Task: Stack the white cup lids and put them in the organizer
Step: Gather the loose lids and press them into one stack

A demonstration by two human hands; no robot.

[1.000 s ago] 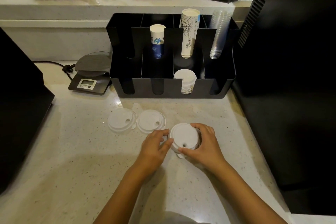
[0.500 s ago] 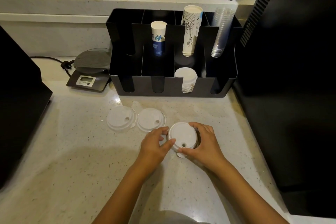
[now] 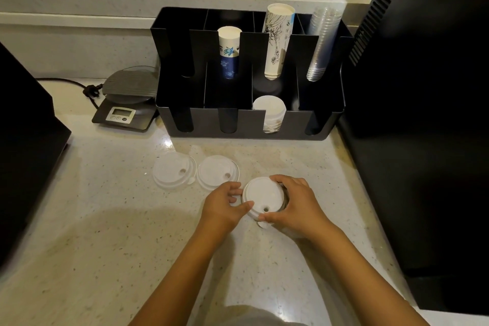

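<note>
A stack of white cup lids [image 3: 262, 197] stands on the counter, gripped from both sides. My left hand [image 3: 223, 206] holds its left edge and my right hand [image 3: 300, 202] wraps its right side. Two more white lids lie flat to the left: one [image 3: 217, 172] touching my left fingers, another [image 3: 173, 173] beside it. The black organizer [image 3: 248, 124] stands behind them. Its third front compartment holds a stack of white lids [image 3: 270, 111].
Paper cup stacks [image 3: 229, 51] [image 3: 277, 40] and clear cups [image 3: 321, 42] fill the organizer's back row. A digital scale [image 3: 125, 102] with a cable sits to its left. Black machines [image 3: 423, 114] [image 3: 23, 140] flank the counter. A raised ledge [image 3: 158, 0] runs behind.
Both hands stay on the lid stack in about the same place; my left fingers shifted slightly along its edge. The two loose lids have not moved.
</note>
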